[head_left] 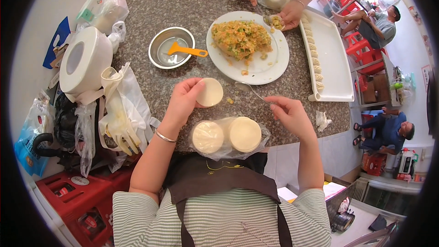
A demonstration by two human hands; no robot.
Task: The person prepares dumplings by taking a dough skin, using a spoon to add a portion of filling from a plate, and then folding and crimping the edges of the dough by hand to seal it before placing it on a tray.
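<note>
My left hand (185,97) holds a round dumpling wrapper (210,92) by its left edge, above the speckled stone tabletop. In my right hand (286,112) is the handle of a metal spoon (249,89), its bowl near the lower rim of a white plate (219,62). A mound of chopped filling (241,37) sits on that plate. Close to my body lie two stacks of wrappers, the left one (208,137) and the right one (245,134), on clear plastic. A steel bowl (153,58) with an orange-handled brush (187,50) resting in it stands left of the plate.
Across the table a co-worker's hands (291,15) hold a filled wrapper and a spoon over the plate. A white tray (331,58) at right holds a row of pleated dumplings (313,55). Gloves (125,130), a large paper roll (85,61) and bags crowd the left edge.
</note>
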